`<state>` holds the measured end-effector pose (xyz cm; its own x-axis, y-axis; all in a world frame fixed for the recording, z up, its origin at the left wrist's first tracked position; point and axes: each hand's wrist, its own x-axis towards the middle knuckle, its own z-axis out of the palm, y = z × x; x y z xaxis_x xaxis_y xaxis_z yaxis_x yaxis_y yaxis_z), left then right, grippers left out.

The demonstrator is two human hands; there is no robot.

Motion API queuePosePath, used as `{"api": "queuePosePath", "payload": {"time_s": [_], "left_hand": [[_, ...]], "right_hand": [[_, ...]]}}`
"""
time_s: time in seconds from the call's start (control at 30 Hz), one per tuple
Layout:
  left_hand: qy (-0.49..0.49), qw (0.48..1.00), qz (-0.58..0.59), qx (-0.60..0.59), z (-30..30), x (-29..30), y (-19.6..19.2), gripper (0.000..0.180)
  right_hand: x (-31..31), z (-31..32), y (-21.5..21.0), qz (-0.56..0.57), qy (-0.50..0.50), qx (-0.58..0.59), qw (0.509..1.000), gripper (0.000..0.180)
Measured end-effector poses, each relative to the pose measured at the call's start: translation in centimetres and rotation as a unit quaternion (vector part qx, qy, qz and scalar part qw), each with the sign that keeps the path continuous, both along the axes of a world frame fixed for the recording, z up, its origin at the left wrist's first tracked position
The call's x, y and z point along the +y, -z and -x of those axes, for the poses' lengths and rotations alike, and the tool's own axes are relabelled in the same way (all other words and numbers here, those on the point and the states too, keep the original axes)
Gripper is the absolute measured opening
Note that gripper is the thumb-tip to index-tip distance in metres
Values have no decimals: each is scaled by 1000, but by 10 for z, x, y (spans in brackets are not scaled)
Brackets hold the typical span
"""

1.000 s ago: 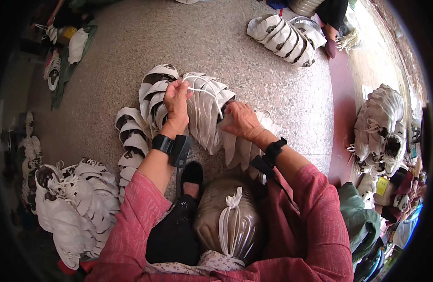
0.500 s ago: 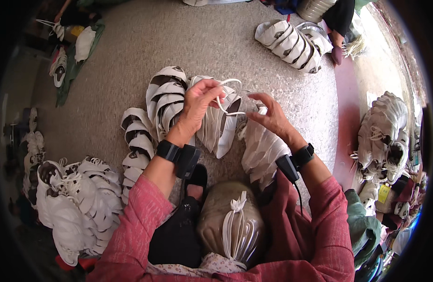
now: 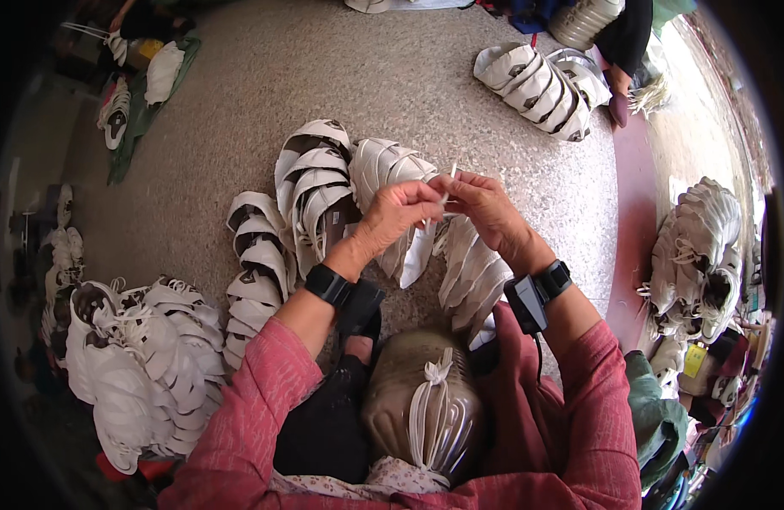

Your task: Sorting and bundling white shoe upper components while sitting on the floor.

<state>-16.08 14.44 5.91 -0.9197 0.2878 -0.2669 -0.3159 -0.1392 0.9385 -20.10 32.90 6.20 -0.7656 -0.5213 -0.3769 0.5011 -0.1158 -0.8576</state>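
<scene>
A white shoelace is pinched in the fingertips of both my hands, with a short end standing up between them. My left hand and my right hand almost touch, and their fingers hide most of the lace. Just beneath them lies a stack of nested white shoe uppers. Another stack of uppers leans below my right wrist. Left of my left hand are dark-lined nested uppers and a further row of them.
Between my legs stands a large clear plastic jug with a knotted bundle of white laces on it. Heaps of shoe uppers lie at left and right. Beyond is another stack, beside another person's foot.
The lace's open loop has closed up. My right hand has moved in to meet my left, which has turned and come lower and to the right. The view has shifted slightly.
</scene>
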Motion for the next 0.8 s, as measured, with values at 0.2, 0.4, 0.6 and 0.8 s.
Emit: {"api": "queuePosePath", "payload": {"time_s": [0.2,0.4,0.6,0.8], "left_hand": [[75,996,24,-37,-10,7,12,14],[-266,894,326,153,43,-68,77,46],[-332,914,229,-36,40,-58,102,56],[-192,964,152,-107,14,-58,104,35]], "right_hand": [[19,0,24,229,174,-187,939,23],[-4,-21,67,129,123,-327,928,25],[-41,-19,118,62,191,-281,938,15],[-37,-24,167,197,159,-345,904,35]]}}
